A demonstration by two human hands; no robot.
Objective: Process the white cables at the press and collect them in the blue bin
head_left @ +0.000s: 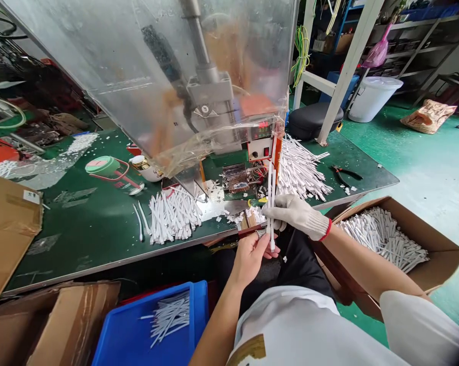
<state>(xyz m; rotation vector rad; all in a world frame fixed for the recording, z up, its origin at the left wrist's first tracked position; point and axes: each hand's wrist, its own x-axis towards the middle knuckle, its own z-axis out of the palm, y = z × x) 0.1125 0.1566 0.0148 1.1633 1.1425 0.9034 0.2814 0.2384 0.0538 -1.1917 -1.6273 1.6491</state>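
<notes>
In front of my lap, my bare left hand [250, 256] pinches the lower ends of a couple of long white plastic strips [272, 188]. Higher up, my right hand [300, 217], in a pale knit glove with a red cuff, closes on the same strips, which stand nearly upright. Just beyond them is a small heated-looking metal block [236, 178] with wires, under a press behind a clear plastic shield [138, 86]. White scraps [237, 217] lie at the bench edge. One pile of strips [175, 216] lies to the left, another pile [300, 170] to the right.
A green bench [80, 229] carries a green-lidded cup [103, 166], a white mug [149, 170] and pliers [345, 175]. Below are a blue bin [199, 310] and a cardboard box [440, 254], both holding strips. Another carton [11, 223] stands left. A control box [260, 150] sits behind my hands.
</notes>
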